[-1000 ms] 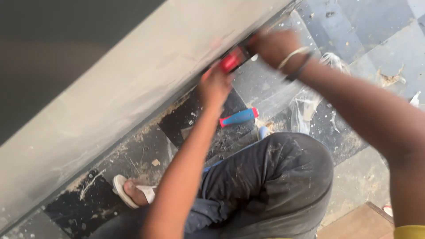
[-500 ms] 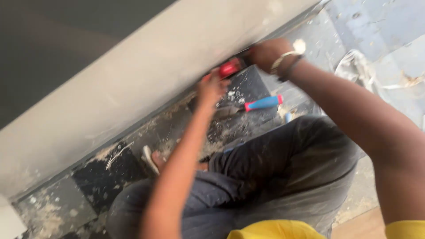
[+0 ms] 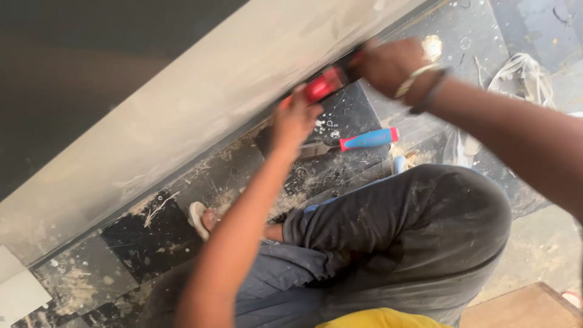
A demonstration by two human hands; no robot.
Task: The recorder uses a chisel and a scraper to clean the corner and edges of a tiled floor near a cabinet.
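Both hands are on 1 red tool (image 3: 323, 85) pressed against the bottom edge of the long pale board (image 3: 200, 115), right where the board meets the dark tiled floor (image 3: 152, 237). Left hand (image 3: 296, 119) is curled over the tool's near end, fingers wrapped shut on it. Right hand (image 3: 388, 64) grips the far end, fist closed; bangles show at the wrist. Tool body is mostly hidden btwn the hands, so its exact kind can't be told.

A 2nd tool w/ a blue and red handle (image 3: 368, 139) lies loose on the floor just beside the left hand, near the person's bent knee (image 3: 449, 206). A sandalled foot (image 3: 200, 220) sits close to the board's lower edge. Dust and chips are scattered over the tiles.

Risks, as I judge them: tool could skid off the board edge and knuckles scrape the tiles, since the grip is low and cramped; the loose tool could get kicked or knelt on; dusty floor gives poor footing.
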